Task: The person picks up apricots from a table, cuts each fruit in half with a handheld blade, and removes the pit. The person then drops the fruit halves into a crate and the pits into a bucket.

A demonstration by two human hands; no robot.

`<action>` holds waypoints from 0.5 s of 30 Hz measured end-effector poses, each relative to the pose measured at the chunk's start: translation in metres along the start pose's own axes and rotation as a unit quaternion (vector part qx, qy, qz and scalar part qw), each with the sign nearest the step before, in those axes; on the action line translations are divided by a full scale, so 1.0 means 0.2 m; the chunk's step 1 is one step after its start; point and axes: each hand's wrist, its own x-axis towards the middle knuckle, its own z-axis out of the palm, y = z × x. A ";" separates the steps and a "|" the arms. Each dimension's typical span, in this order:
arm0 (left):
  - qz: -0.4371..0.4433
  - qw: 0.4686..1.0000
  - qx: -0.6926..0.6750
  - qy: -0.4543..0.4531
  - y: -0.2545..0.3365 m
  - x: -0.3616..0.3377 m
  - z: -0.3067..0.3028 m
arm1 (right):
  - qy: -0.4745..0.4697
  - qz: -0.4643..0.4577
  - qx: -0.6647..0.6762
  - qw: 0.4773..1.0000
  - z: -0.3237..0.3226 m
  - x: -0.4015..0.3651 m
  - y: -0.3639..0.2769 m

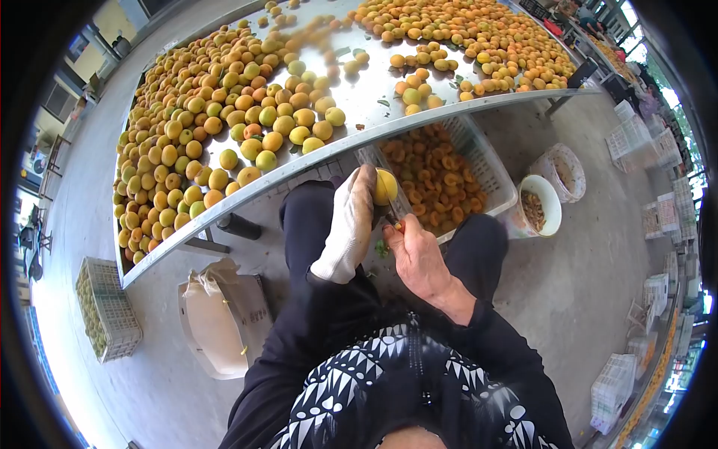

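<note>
My left hand [348, 217], in a white knit glove, is closed around a yellow apricot [386, 187] just beyond the table's near edge. Close beside it, my bare right hand [420, 258] grips a small knife [399, 224], its blade partly hidden near the fruit. Both hands are above my lap. Under the table edge, a white plastic crate [496, 168] holds many cut, pitted apricot halves [437, 179].
Whole apricots [247, 105] lie heaped on the metal table [359, 135]. White buckets [550, 213] with scraps stand to the right. At left are an open carton [213, 322] and a crate of green fruit [120, 310]. Stacked crates [613, 389] line the right.
</note>
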 end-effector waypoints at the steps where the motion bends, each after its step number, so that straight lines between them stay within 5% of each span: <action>1: 0.000 1.000 -0.001 -0.003 -0.02 0.02 0.00 | 0.014 0.005 -0.005 1.000 0.00 0.01 0.01; 4: 0.162 0.970 0.177 0.034 -0.06 0.03 0.02 | 0.032 0.009 -0.007 0.999 0.01 0.04 0.02; 7: 0.139 0.966 0.176 0.129 -0.07 0.06 0.05 | 0.026 -0.024 -0.038 0.999 0.05 0.08 0.07; 15: 0.099 0.980 0.112 0.131 -0.14 0.16 0.02 | -0.005 0.012 -0.143 0.990 0.04 0.07 0.08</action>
